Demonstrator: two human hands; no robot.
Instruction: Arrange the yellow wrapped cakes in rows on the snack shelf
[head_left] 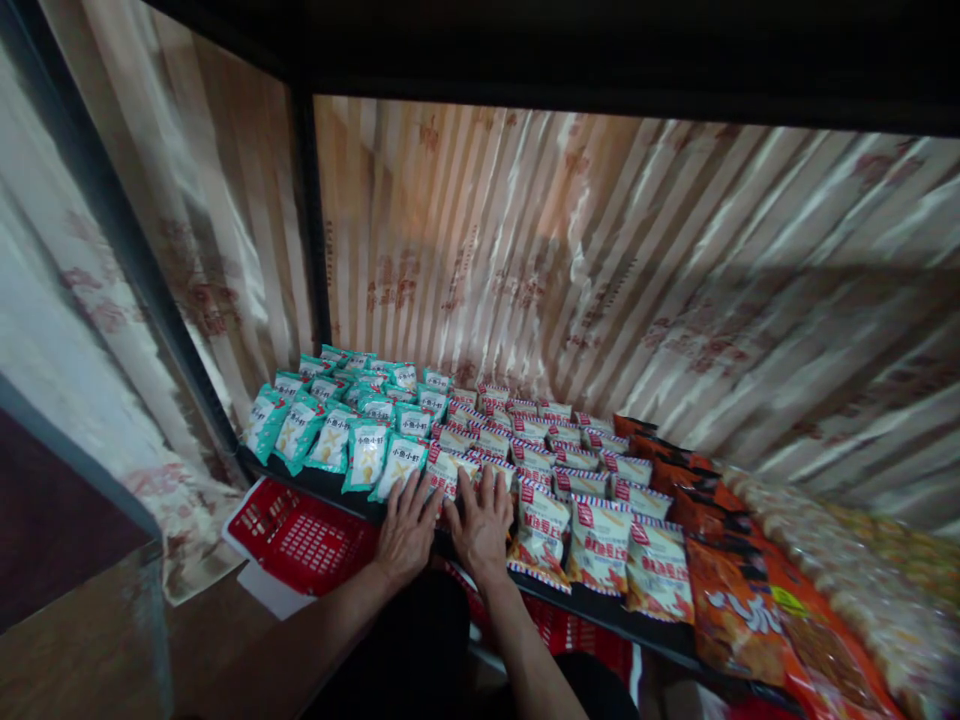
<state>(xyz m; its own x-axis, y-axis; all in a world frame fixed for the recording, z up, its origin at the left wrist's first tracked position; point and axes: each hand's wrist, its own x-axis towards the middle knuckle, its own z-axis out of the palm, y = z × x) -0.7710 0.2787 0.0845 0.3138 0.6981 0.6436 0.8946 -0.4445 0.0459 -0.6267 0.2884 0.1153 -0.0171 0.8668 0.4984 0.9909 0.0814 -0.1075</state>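
Teal-and-white snack bags [370, 455] stand in rows on the left part of a low black shelf [341, 490]. Beside them, in the middle, are rows of white-and-red snack bags [600, 540] with striped edges. My left hand [409, 528] rests with fingers spread at the front, against a teal bag and the neighbouring white-and-red bag [450, 470]. Just to its right, my right hand [481, 522] lies with fingers apart over the front white-and-red bags, partly covering them. Both hands appear to touch the bags without gripping any.
Orange snack bags [731, 610] and clear packs of pale snacks [832, 560] fill the shelf's right side. Red plastic baskets [311, 530] sit below the front edge. Black uprights [309, 220] and a patterned curtain [480, 240] enclose the shelf, with a dark board overhead.
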